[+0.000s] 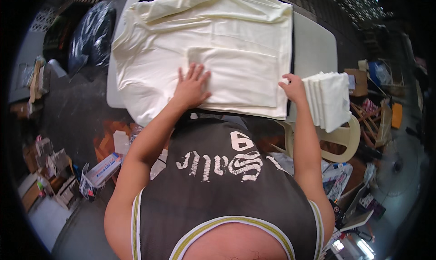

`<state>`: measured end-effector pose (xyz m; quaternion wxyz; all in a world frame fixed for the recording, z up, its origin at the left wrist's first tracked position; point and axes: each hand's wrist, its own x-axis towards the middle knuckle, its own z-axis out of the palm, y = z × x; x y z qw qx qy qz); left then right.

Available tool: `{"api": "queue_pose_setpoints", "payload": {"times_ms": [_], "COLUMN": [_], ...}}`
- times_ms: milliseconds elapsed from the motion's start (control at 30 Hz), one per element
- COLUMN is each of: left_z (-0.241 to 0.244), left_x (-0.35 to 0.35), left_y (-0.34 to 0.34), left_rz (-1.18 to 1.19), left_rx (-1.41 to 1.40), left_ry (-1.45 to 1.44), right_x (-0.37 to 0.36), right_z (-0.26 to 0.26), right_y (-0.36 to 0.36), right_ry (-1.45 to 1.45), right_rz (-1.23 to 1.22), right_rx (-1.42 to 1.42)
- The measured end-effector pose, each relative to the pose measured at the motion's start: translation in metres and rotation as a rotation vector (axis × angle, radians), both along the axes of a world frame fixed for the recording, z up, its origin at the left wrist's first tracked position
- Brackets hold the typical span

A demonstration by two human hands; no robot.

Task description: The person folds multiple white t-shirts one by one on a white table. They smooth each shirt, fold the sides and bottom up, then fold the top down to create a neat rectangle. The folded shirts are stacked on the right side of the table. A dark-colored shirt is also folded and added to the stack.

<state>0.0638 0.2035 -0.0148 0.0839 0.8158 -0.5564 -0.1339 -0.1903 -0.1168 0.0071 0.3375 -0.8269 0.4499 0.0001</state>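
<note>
A large cream T-shirt (pixel 163 48) lies spread over a light plastic table, its collar towards the left. On its lower half rests a flat folded cream cloth (pixel 242 76). My left hand (pixel 193 86) lies flat with fingers spread on the left end of that folded cloth. At the shirt's right edge, my right hand (pixel 291 86) has thumb and forefinger near the hem; whether it pinches the fabric is hard to tell. Dark fabric shows from under the cream shirt along the right and near edges. Just right of my right hand sits a row of folded white garments (pixel 328 100).
The white table (pixel 315 45) has rounded corners. A cream plastic chair (pixel 344 140) stands under the folded garments. Dark plastic-wrapped bundles (pixel 92 35) are at the far left. Boxes (pixel 100 171) and clutter lie on the floor on both sides, with a fan (pixel 396 166) at the right.
</note>
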Motion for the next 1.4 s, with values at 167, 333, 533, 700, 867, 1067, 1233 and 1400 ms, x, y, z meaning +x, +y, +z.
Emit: {"api": "queue_pose_setpoints", "payload": {"times_ms": [167,333,533,700,867,1067,1233,1400], "left_z": [0.01,0.003,-0.032,-0.013,-0.006,-0.019,0.014,0.023], "left_x": [-0.007,-0.063,-0.077,-0.078,-0.042,-0.031,-0.037,-0.045], "left_y": [-0.072,-0.228,-0.292,-0.248,-0.115,-0.093,-0.11,-0.12], "left_rz": [0.061,-0.142,0.021,0.007,0.085,0.192,-0.19,-0.225], "left_rx": [-0.266,-0.486,-0.063,-0.505,-0.209,-0.174,0.219,0.229], "left_ry": [0.218,0.144,0.392,0.128,-0.192,0.129,-0.07,-0.017], "right_x": [-0.057,-0.056,-0.069,-0.057,0.024,0.036,0.02,0.008], "right_z": [-0.014,-0.015,-0.041,-0.021,-0.005,-0.06,-0.038,0.008], "right_y": [0.056,0.104,0.108,0.106,0.095,0.068,0.015,-0.003], "right_ry": [-0.019,-0.099,-0.082,-0.166,-0.256,-0.141,-0.325,-0.132], "right_rz": [0.112,0.026,0.074,-0.051,0.195,0.247,0.087,0.176], "right_rx": [-0.176,-0.395,-0.512,-0.494,-0.572,-0.44,0.422,0.461]}}
